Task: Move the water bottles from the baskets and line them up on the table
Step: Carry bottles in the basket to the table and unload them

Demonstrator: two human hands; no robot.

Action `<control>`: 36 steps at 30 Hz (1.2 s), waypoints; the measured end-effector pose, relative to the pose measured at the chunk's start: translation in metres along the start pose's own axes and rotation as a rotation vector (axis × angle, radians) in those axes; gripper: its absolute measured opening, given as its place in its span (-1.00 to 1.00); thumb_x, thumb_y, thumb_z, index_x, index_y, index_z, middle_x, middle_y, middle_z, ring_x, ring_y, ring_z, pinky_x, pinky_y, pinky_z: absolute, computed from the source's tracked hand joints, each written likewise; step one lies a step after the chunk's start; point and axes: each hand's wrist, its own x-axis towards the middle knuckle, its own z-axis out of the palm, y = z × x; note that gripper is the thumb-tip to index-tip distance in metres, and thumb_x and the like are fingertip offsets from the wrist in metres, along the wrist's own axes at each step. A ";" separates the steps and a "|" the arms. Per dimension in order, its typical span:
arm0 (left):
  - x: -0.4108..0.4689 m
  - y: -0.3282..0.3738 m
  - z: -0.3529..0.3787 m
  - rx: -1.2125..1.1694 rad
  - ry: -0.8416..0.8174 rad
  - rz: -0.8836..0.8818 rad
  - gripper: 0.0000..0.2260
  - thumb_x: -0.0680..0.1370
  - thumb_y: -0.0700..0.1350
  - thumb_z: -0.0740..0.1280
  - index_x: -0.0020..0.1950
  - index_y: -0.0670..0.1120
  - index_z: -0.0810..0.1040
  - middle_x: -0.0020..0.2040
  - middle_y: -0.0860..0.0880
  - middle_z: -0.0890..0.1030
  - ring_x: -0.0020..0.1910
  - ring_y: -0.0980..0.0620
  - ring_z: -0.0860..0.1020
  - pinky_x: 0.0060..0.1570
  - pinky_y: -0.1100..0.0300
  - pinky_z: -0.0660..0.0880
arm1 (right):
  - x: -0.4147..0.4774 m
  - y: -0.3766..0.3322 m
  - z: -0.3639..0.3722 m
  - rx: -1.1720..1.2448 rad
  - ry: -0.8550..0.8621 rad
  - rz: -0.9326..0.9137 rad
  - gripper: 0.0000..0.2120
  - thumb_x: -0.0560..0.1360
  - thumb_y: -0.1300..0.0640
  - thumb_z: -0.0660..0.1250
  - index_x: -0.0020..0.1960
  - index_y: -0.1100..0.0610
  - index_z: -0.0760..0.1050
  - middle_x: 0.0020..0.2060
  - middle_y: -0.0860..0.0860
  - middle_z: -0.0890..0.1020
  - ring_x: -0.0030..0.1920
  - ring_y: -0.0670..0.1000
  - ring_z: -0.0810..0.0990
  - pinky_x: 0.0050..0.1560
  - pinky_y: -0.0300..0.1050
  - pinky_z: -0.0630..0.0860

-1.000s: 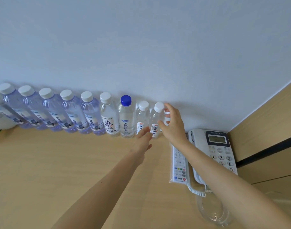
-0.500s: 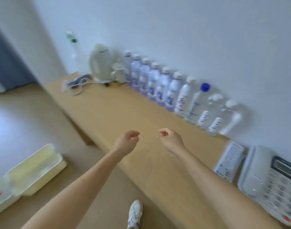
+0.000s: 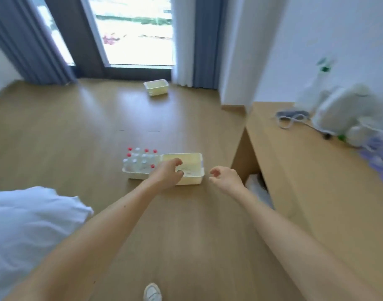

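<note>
The person faces away from the counter [image 3: 305,174], which runs along their three o'clock side with a blurred row of lined-up bottles [image 3: 378,158] at its far edge beyond a white kettle [image 3: 338,109]. Both arms reach forward. The left hand [image 3: 166,173] and the right hand [image 3: 226,178] have a slack grip, fingers loosely curled round nothing. On the floor [image 3: 77,137] at about twelve o'clock sit two baskets touching side by side. The white basket [image 3: 135,176] at eleven holds red-capped and white-capped water bottles [image 3: 140,160] standing upright, and the cream basket [image 3: 193,180] beside it looks empty. This looks like the walk over for another load. The next move calls for stooping and closing each hand round a bottle's body.
</note>
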 end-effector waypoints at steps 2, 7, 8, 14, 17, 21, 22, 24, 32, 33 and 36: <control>0.020 -0.045 -0.028 0.005 0.019 -0.055 -0.62 0.56 -0.10 0.18 0.39 -0.02 0.34 0.37 -0.05 0.43 0.28 -0.06 0.44 0.22 0.14 0.37 | 0.036 -0.040 0.029 -0.009 -0.047 -0.027 -0.67 0.51 0.12 0.22 0.26 0.12 0.45 0.22 0.06 0.53 0.22 0.05 0.48 0.18 -0.15 0.38; 0.071 -0.136 -0.092 -0.027 0.077 -0.152 -0.61 0.55 -0.13 0.18 0.39 -0.08 0.35 0.36 -0.10 0.43 0.29 -0.09 0.43 0.26 0.12 0.36 | 0.118 -0.124 0.087 -0.043 -0.123 -0.091 -0.65 0.49 0.13 0.26 0.27 0.12 0.44 0.23 0.06 0.51 0.22 0.05 0.48 0.20 -0.14 0.40; 0.084 -0.151 -0.102 -0.026 0.074 -0.167 -0.61 0.55 -0.14 0.18 0.39 -0.09 0.35 0.36 -0.11 0.44 0.30 -0.10 0.43 0.27 0.12 0.35 | 0.136 -0.138 0.095 -0.056 -0.133 -0.095 -0.65 0.48 0.13 0.27 0.27 0.11 0.45 0.24 0.06 0.51 0.23 0.05 0.48 0.19 -0.14 0.39; 0.178 -0.215 -0.126 -0.038 0.009 -0.203 -0.60 0.54 -0.16 0.20 0.38 -0.11 0.36 0.34 -0.12 0.45 0.31 -0.09 0.41 0.28 0.11 0.35 | 0.239 -0.181 0.137 -0.103 -0.166 -0.094 -0.64 0.48 0.12 0.28 0.27 0.12 0.44 0.25 0.07 0.49 0.22 0.07 0.48 0.20 -0.09 0.41; 0.240 -0.234 -0.125 -0.036 -0.022 -0.198 -0.60 0.52 -0.15 0.22 0.37 -0.09 0.37 0.30 -0.11 0.48 0.23 -0.10 0.46 0.23 0.05 0.41 | 0.298 -0.187 0.156 -0.121 -0.181 -0.082 -0.63 0.47 0.13 0.29 0.27 0.10 0.43 0.24 0.06 0.46 0.20 0.09 0.48 0.17 -0.05 0.45; 0.329 -0.258 -0.116 0.000 -0.054 -0.222 -0.62 0.51 -0.13 0.22 0.33 -0.07 0.40 0.26 -0.10 0.50 0.19 -0.10 0.48 0.17 0.00 0.45 | 0.376 -0.187 0.183 -0.106 -0.190 -0.050 -0.65 0.49 0.14 0.27 0.27 0.10 0.42 0.23 0.04 0.46 0.18 0.06 0.47 0.06 -0.10 0.43; 0.349 -0.264 -0.111 0.026 -0.071 -0.220 -0.63 0.52 -0.13 0.21 0.33 -0.07 0.40 0.26 -0.09 0.50 0.19 -0.09 0.47 0.14 0.02 0.46 | 0.393 -0.186 0.189 -0.102 -0.193 -0.031 -0.65 0.49 0.14 0.27 0.27 0.10 0.42 0.23 0.03 0.45 0.17 0.06 0.46 0.05 -0.09 0.42; 0.387 -0.278 -0.099 0.110 -0.105 -0.201 -0.64 0.53 -0.12 0.19 0.33 -0.05 0.38 0.26 -0.05 0.48 0.24 -0.06 0.43 0.02 0.09 0.43 | 0.427 -0.181 0.204 -0.095 -0.192 0.011 -0.64 0.49 0.14 0.26 0.28 0.09 0.42 0.24 0.03 0.45 0.18 0.07 0.46 0.07 -0.05 0.44; 0.525 -0.362 0.005 0.167 -0.106 -0.211 -0.68 0.54 -0.10 0.20 0.30 -0.05 0.38 0.25 0.01 0.47 0.22 -0.02 0.40 -0.03 0.11 0.39 | 0.552 -0.122 0.318 -0.013 -0.176 0.115 -0.64 0.49 0.18 0.26 0.28 0.11 0.40 0.23 0.02 0.43 0.19 0.04 0.45 0.08 -0.12 0.40; 0.543 -0.377 0.023 0.161 -0.113 -0.211 -0.67 0.54 -0.10 0.20 0.31 -0.05 0.38 0.25 0.01 0.46 0.23 -0.02 0.40 -0.04 0.11 0.40 | 0.567 -0.109 0.338 -0.009 -0.175 0.118 -0.64 0.49 0.18 0.26 0.28 0.11 0.40 0.23 0.01 0.43 0.20 0.04 0.45 0.09 -0.12 0.41; 0.592 -0.424 0.077 0.155 -0.126 -0.181 -0.65 0.54 -0.08 0.22 0.32 -0.06 0.36 0.26 -0.01 0.45 0.24 -0.04 0.39 0.04 0.08 0.40 | 0.611 -0.073 0.399 -0.018 -0.150 0.104 -0.63 0.50 0.17 0.25 0.30 0.08 0.38 0.23 0.00 0.42 0.15 0.05 0.48 0.03 -0.12 0.42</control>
